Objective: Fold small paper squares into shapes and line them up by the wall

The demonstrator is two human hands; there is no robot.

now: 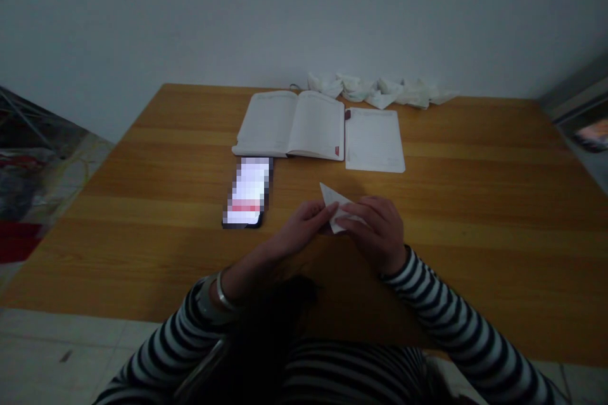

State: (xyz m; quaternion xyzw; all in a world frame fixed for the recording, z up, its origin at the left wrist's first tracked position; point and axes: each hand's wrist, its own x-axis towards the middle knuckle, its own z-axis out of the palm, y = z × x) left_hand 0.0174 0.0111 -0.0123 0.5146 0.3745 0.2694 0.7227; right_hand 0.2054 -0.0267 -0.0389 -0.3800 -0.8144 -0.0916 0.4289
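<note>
Between my two hands is a small piece of folded white paper [334, 197], one pointed corner sticking up to the left. My left hand [306, 225] pinches its left side, with the thumb laid on top. From the right, my right hand [379, 228] grips the same paper, fingers bent over it and covering much of it. Both hands are above the near middle of the wooden table [180, 266]. A loose white sheet of paper [374, 140] lies just beyond them.
An open notebook [316, 123] lies at the back, beside the loose sheet. Left of my hands is a phone [247, 191] with a lit, blurred screen. Several crumpled or folded white papers [387, 92] line the table's far edge against the wall [304, 12].
</note>
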